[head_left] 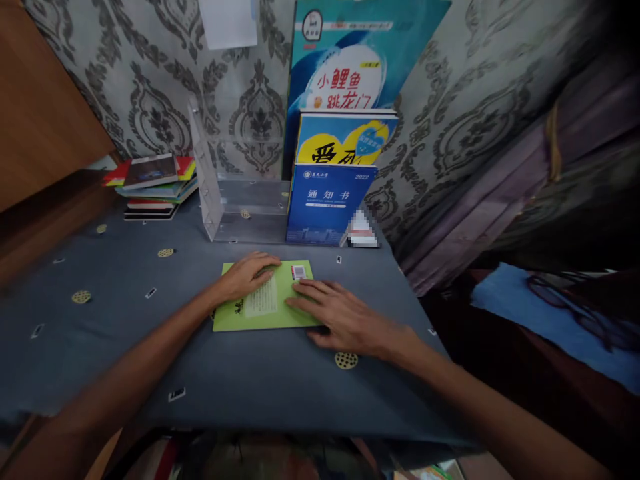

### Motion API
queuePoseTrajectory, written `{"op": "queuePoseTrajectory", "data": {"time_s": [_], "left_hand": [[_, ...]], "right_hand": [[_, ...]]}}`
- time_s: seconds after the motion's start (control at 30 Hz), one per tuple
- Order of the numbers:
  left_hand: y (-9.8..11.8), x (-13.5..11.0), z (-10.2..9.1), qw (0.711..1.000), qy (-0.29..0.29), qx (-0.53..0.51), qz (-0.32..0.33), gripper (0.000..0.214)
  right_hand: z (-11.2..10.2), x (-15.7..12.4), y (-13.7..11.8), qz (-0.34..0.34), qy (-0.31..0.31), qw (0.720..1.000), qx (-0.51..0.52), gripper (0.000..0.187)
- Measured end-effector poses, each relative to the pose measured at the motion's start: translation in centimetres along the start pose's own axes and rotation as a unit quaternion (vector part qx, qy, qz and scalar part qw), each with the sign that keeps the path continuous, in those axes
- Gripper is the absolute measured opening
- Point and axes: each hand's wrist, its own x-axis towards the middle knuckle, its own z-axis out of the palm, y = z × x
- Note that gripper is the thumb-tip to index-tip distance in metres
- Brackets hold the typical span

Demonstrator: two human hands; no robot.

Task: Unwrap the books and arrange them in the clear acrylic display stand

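Head view | upper centre: books (pixel 345 141) stood in clear rack (pixel 206 193) | centre: green book (pixel 283 293) lay outside, left hand (pixel 246 275) and right hand (pixel 345 315) on top, fingers loosely extended, clasping nothing

Patterned wall (pixel 260 87), gathered curtain (pixel 493 200), blue cloth (pixel 507 297), wooden panel (pixel 45 100)

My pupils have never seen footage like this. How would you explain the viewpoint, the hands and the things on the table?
No machine here: these are one person's two bare hands. The only picture comes from a camera worn on that person's head, looking forward and down. The left hand and right hand rest on a green book lying flat on the cloth-covered table; neither lifts it. Beyond it, a clear rack carries a blue booklet with other books behind. To its left lies a stack of books.
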Motion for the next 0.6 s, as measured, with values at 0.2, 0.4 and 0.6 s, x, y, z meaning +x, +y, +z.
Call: {"op": "queuePoseTrajectory", "data": {"time_s": [0.2,0.4,0.6], "left_hand": [[-0.8,0.7,0.0,0.999,-0.021,0.002,0.039,0.038],[-1.4,1.4,-0.4,0.997,-0.03,-0.024,0.066,0.036],[-0.2,1.0,-1.3,0.996,-0.049,-0.04,0.065,0.036]], "right_hand": [[-0.7,-0.5,-0.1,0.002,-0.041,0.999,-0.001,0.069],[0.0,0.4,-1.2,-0.023,0.005,0.999,-0.029,0.056],[-0.3,0.4,-0.5,0.007,0.076,0.997,-0.009,0.031]]}}
